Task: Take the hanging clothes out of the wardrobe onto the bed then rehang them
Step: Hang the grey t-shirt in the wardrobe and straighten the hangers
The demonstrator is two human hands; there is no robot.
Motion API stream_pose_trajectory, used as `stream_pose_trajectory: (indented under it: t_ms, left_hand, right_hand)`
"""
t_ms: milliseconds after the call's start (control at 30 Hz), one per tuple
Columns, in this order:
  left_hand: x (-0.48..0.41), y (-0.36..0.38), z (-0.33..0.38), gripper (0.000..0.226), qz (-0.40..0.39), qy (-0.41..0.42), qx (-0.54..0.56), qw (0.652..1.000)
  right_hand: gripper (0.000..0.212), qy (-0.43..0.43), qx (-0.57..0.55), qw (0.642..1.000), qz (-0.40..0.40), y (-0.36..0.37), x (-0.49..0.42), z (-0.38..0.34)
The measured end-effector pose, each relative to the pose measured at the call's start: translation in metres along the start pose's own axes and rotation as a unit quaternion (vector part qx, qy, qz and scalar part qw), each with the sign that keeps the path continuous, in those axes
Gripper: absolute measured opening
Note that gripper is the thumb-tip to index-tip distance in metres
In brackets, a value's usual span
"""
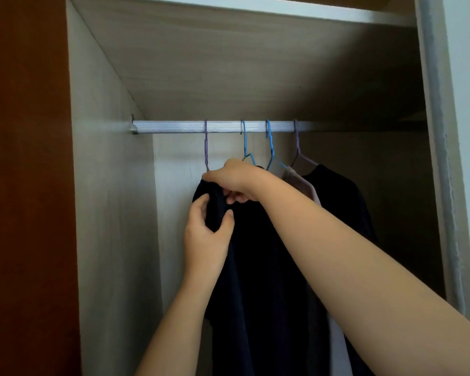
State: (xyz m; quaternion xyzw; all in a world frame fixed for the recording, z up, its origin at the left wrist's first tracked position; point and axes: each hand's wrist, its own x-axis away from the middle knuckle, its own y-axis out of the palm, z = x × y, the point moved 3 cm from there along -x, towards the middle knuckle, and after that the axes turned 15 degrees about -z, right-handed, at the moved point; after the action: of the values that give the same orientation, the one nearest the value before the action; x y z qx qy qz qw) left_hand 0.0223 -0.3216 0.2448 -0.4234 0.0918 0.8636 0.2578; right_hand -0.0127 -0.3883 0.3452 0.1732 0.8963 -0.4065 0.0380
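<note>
A dark navy garment hangs on a purple hanger, the leftmost one on the silver rail. My left hand pinches the garment's left shoulder from below. My right hand grips the top of the same garment at the hanger's base. Further right hang two blue hangers, a pale pink garment and another dark garment on a second purple hanger.
The wardrobe's pale wood left wall stands close beside the garment. A brown door panel fills the far left. The shelf underside is above the rail, and the right frame borders the opening.
</note>
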Motion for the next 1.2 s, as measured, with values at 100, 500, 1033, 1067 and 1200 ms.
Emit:
stream_pose_trajectory:
  t_ms: [100, 500, 1033, 1067, 1200]
  left_hand:
    - [-0.001, -0.004, -0.001, 0.044, -0.015, -0.015, 0.024, 0.999]
    - [-0.005, 0.010, 0.005, 0.045, -0.062, 0.007, 0.036, 0.997]
    - [-0.003, 0.013, -0.003, 0.047, -0.040, 0.006, 0.047, 0.998]
    - [-0.003, 0.013, -0.003, 0.047, -0.043, 0.005, 0.044, 0.998]
    - [-0.002, 0.014, -0.003, 0.050, -0.064, 0.001, 0.030, 0.997]
  right_hand:
    - [0.026, -0.010, -0.002, 1.000, 0.008, 0.011, -0.007, 0.002]
    - [0.025, -0.055, -0.108, 0.988, 0.098, -0.003, -0.010, 0.020]
    - [0.028, -0.080, -0.077, 0.992, 0.059, -0.001, -0.014, 0.023]
    - [0.029, -0.078, -0.078, 0.992, 0.062, 0.000, -0.014, 0.024]
    - [0.029, -0.070, -0.072, 0.991, 0.087, -0.002, -0.012, 0.027]
